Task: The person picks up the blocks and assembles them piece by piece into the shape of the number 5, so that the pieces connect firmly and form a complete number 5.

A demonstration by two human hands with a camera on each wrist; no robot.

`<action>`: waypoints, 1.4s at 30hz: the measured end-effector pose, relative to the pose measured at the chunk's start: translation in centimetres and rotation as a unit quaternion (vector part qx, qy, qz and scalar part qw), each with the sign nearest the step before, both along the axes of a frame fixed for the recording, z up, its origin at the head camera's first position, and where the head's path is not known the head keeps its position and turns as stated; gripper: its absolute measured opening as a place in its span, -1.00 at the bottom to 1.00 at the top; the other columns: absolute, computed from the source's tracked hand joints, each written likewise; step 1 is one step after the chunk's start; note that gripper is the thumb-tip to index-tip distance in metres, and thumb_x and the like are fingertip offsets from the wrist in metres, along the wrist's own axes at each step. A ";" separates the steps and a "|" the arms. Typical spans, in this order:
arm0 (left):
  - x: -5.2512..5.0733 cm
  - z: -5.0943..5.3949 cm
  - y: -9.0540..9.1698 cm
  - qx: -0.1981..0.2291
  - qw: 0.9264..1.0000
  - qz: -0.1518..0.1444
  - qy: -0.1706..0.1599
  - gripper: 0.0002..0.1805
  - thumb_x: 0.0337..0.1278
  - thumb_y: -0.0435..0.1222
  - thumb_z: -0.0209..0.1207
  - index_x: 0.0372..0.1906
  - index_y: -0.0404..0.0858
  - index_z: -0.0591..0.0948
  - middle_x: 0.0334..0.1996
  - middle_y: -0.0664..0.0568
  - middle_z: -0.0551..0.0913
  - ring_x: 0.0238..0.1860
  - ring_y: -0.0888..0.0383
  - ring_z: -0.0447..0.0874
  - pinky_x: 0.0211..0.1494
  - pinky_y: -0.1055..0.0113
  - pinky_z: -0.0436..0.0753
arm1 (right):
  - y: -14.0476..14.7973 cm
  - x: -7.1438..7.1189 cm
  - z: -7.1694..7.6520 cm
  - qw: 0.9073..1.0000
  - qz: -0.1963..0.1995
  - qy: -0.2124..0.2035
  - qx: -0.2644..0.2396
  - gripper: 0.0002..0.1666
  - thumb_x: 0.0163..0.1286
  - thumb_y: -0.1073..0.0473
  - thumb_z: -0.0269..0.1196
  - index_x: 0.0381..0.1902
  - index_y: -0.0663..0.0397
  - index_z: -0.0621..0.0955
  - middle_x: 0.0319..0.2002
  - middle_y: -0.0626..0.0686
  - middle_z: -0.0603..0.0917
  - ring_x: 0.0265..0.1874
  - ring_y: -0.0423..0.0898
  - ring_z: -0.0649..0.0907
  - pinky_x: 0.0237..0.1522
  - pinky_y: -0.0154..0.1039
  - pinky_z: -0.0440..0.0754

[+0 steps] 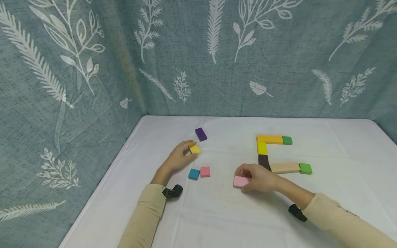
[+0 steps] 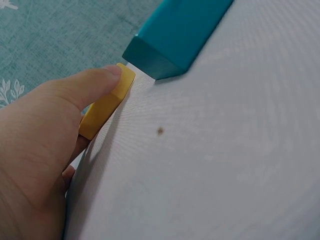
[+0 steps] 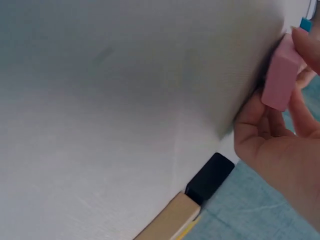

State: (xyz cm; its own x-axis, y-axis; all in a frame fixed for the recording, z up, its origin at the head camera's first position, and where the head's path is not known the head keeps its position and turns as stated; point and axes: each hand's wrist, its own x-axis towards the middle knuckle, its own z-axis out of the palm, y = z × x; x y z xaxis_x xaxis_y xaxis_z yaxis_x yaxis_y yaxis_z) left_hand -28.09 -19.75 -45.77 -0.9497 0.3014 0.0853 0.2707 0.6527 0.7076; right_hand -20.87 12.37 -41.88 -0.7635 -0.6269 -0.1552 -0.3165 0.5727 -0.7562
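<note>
On the left of the table, my left hand point(image 1: 178, 158) pinches a yellow block point(image 1: 194, 149) between thumb and fingers. The left wrist view shows the thumb lying along that yellow block point(image 2: 106, 103). A purple block point(image 1: 201, 134) lies just beyond it. Nearer me, a blue block point(image 1: 194, 174) and a pink square block point(image 1: 205, 172) lie side by side. My right hand point(image 1: 258, 178) holds a light pink block point(image 1: 241, 182) by its edges, low over the table; whether it touches the cloth I cannot tell. In the right wrist view the pink block point(image 3: 281, 75) sits between thumb and fingers.
Right of centre, blocks lie end to end: an orange block point(image 1: 270, 139) with a green block point(image 1: 287, 140), then a yellow block point(image 1: 262, 147), a black block point(image 1: 263, 161), a wooden block point(image 1: 285, 167) and another green block point(image 1: 305, 168). A patterned curtain point(image 1: 192, 86) hangs behind the white table point(image 1: 223, 220).
</note>
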 end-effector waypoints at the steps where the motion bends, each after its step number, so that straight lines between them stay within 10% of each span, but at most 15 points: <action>1: 0.0 0.0 0.0 0.001 1.000 0.000 0.000 -0.47 0.21 -0.26 0.23 0.27 -0.27 0.45 0.33 -0.20 0.31 0.37 -0.13 0.17 0.41 -0.01 0.14 | -0.1 0.1 0.1 1.000 0.000 -0.002 0.006 -0.55 0.10 0.28 0.43 -0.04 0.06 0.54 -0.27 -0.05 0.54 -0.26 -0.06 0.47 -0.20 -0.22 0.52; 22: 0.1 0.2 0.1 0.002 1.000 -0.001 -0.004 -0.48 0.21 -0.25 0.23 0.27 -0.27 0.46 0.33 -0.20 0.30 0.37 -0.14 0.16 0.40 -0.02 0.14 | 0.4 -0.1 0.7 0.982 -0.141 -0.126 0.025 -0.63 0.16 0.19 0.41 -0.07 0.09 0.58 -0.32 0.06 0.52 -0.39 -0.07 0.49 -0.39 -0.29 0.48; 31: 0.1 0.1 0.2 0.000 1.000 -0.006 0.000 -0.46 0.21 -0.26 0.23 0.28 -0.27 0.44 0.34 -0.21 0.30 0.37 -0.14 0.16 0.40 -0.03 0.15 | 2.0 -0.1 -0.2 0.943 -0.179 -0.255 -0.114 -0.37 0.23 0.21 0.35 0.20 0.33 0.42 -0.17 0.13 0.57 -0.28 -0.05 0.59 -0.17 -0.22 0.64; 42: -0.2 -0.2 -0.1 -0.012 1.000 -0.009 0.007 -0.45 0.22 -0.24 0.22 0.30 -0.26 0.43 0.34 -0.21 0.30 0.37 -0.16 0.16 0.39 -0.06 0.15 | 5.4 1.9 -0.6 0.918 -0.221 -0.280 -0.175 -0.23 0.27 0.18 0.33 0.29 0.40 0.25 -0.04 0.20 0.48 -0.20 -0.06 0.56 -0.07 -0.17 0.62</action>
State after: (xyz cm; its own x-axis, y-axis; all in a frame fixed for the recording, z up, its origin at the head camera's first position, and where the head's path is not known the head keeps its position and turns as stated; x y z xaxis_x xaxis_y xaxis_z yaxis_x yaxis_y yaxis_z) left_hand -28.25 -19.81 -45.98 -0.9431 0.3199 0.0906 0.2915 0.6646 0.6880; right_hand -19.00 17.72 -42.47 -0.8167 -0.3620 -0.4494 0.3826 0.2434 -0.8913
